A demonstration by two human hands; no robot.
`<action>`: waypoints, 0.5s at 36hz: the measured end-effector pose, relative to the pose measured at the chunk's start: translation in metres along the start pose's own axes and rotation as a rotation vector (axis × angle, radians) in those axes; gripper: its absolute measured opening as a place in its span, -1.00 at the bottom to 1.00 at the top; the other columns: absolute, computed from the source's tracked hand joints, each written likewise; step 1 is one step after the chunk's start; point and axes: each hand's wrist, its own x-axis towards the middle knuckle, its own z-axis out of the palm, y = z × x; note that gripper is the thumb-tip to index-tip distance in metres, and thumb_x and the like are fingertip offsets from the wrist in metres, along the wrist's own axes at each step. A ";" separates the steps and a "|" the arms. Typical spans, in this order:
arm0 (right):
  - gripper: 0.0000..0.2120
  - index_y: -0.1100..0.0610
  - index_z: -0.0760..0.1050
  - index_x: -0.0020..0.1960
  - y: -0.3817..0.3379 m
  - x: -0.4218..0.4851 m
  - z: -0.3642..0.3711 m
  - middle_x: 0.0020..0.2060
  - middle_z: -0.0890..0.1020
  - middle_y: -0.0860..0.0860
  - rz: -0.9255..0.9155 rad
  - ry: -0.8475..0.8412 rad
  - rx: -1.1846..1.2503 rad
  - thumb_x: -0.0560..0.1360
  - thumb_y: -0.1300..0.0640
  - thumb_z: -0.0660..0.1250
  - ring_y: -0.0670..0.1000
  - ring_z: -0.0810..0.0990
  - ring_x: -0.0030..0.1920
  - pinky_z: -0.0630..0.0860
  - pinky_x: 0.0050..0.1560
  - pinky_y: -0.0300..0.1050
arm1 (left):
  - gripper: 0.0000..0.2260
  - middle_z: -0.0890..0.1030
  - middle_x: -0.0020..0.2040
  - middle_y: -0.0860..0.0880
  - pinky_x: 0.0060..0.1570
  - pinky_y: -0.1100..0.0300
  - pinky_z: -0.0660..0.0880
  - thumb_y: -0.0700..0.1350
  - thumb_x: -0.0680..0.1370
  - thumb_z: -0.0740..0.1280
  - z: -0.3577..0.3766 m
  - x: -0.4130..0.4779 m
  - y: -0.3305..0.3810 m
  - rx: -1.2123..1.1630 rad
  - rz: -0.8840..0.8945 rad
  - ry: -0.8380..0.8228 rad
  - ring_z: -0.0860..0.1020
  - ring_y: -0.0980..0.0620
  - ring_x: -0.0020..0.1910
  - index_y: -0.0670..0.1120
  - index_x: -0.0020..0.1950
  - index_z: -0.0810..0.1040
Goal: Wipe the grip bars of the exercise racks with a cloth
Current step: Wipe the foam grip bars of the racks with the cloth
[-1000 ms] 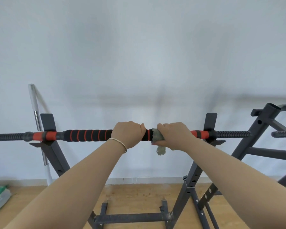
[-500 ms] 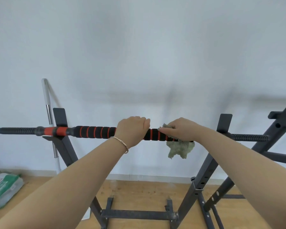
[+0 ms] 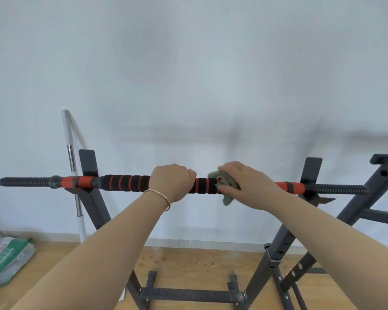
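The left hand (image 3: 171,182) fist-grips the ribbed black-and-red foam grip bar (image 3: 126,183); the right hand (image 3: 249,186) loosely clasps a crumpled grey-green cloth (image 3: 227,182) against it. The dark steel rack (image 3: 98,206) cradles the bar.

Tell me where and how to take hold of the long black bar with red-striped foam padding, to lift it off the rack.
Grip the long black bar on its foam padding, between the two upright plates of the dark metal rack, overhand from the near side, as the left hand does. It lies level; the plates block the far side, and the ends are ridged.
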 end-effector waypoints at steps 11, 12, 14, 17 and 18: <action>-0.56 -0.04 0.50 -0.16 -0.010 0.031 -0.015 -0.22 0.64 -0.06 0.160 -0.344 -0.067 0.46 -0.43 0.25 -0.06 0.61 -0.19 0.52 -0.17 -0.11 | -0.87 0.29 -0.45 0.02 -0.43 0.25 0.17 -0.28 0.42 0.17 0.006 -0.011 0.008 -0.020 -0.044 0.129 0.35 -0.02 -0.46 -0.08 -0.22 0.26; -0.55 -0.03 0.53 -0.17 -0.011 0.033 -0.017 -0.21 0.65 -0.06 0.174 -0.368 -0.025 0.48 -0.41 0.24 -0.06 0.62 -0.18 0.53 -0.17 -0.11 | -0.85 0.27 -0.47 0.02 -0.43 0.26 0.14 -0.28 0.40 0.19 0.007 -0.012 0.008 -0.022 -0.050 0.145 0.33 -0.01 -0.49 -0.07 -0.26 0.26; -0.53 -0.02 0.57 -0.18 -0.011 0.036 -0.020 -0.21 0.66 -0.06 0.200 -0.400 0.037 0.52 -0.40 0.18 -0.06 0.63 -0.17 0.51 -0.17 -0.13 | -0.78 0.19 -0.52 0.03 -0.43 0.27 0.11 -0.29 0.30 0.27 0.010 -0.014 0.010 -0.054 -0.077 0.242 0.22 0.02 -0.56 -0.07 -0.36 0.24; -0.44 0.03 0.62 -0.11 -0.011 0.039 -0.022 -0.17 0.68 -0.03 0.264 -0.324 0.162 0.57 -0.39 0.09 -0.02 0.65 -0.11 0.53 -0.07 -0.11 | -0.78 0.16 -0.52 0.02 -0.42 0.25 0.13 -0.31 0.29 0.19 0.022 -0.016 0.014 -0.079 -0.118 0.473 0.17 0.03 -0.57 -0.05 -0.41 0.20; -0.44 0.06 0.62 -0.09 -0.011 0.039 -0.021 -0.17 0.69 -0.03 0.272 -0.262 0.212 0.57 -0.38 0.10 0.01 0.65 -0.10 0.55 -0.03 -0.09 | -0.80 0.17 -0.51 0.02 -0.42 0.24 0.14 -0.31 0.31 0.15 0.024 -0.017 0.015 -0.071 -0.121 0.489 0.18 0.03 -0.56 -0.05 -0.40 0.21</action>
